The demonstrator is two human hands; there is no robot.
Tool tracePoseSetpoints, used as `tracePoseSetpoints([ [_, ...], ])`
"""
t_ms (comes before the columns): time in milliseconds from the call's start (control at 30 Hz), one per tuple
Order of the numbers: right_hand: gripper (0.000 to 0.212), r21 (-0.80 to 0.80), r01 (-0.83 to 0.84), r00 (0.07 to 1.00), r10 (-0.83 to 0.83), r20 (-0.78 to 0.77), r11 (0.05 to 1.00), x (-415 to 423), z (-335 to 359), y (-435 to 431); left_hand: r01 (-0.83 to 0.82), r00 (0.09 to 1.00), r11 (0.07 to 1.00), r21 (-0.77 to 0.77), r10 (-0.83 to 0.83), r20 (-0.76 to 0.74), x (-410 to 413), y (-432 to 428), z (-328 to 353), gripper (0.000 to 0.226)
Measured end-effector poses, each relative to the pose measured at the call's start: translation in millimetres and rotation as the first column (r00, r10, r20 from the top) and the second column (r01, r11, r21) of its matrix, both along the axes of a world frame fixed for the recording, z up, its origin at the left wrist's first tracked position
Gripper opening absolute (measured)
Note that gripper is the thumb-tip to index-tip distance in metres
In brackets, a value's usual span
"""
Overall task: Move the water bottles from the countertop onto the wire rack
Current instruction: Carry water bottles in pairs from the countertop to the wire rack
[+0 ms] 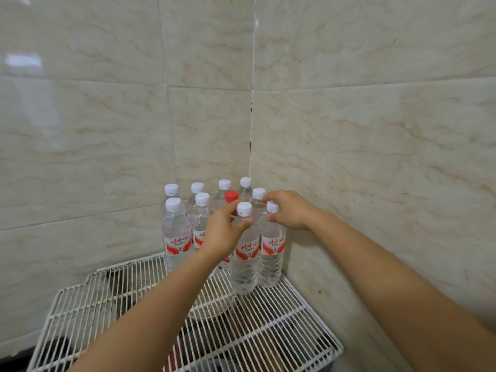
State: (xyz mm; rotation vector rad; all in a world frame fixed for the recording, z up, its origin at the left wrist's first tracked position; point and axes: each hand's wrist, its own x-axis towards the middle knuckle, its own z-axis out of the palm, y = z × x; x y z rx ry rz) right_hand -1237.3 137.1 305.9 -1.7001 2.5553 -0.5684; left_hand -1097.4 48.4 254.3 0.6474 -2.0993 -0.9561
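Counted ten bottles (175,237) upright on rack (281,331), packed into corner between tiled walls (349,130); nine white caps, one red cap (231,196). Found left grip (224,234) clamped on neck of front bottle (245,267), thumb just under cap. Found right grip (291,210) clamped on neck of right bottle (272,261), just beside it. Saw both standing on rack wires, at front of cluster. Glimpsed pale bowl (214,304) under rack.

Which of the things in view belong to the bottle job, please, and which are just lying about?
Job: water bottles, wire rack, left hand and right hand, each gripping a bottle neck.
Lying about: bowl under the rack, tiled wall.
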Motion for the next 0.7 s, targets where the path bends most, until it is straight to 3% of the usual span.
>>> tracePoseSetpoints([
  [100, 0.050, -0.081, 0.010, 1.000, -0.011, -0.016, 0.997, 4.8, -2.4, 4.7, -0.026, 0.995, 0.986, -0.164, 0.041, 0.089, 6.1, 9.5, 4.5, 0.048],
  [200, 0.037, -0.243, -0.012, 0.999, 0.003, -0.039, 0.970, 16.3, 1.7, 7.7, -0.046, 0.989, 0.980, -0.195, 0.071, 0.126, 15.8, 13.6, 8.8, 0.058],
  [367, 0.023, -0.438, -0.139, 0.990, 0.112, -0.086, 0.888, 66.6, 9.8, 3.3, -0.170, 0.974, 0.931, -0.324, 0.209, 0.089, 61.3, 12.9, 10.1, 0.044],
  [700, 0.031, -0.285, -0.475, 0.873, 0.488, -0.030, 0.833, 273.9, -61.5, -56.7, -0.528, 0.758, 0.783, -0.329, 0.609, 0.233, 307.3, -0.5, -35.3, 0.037],
])
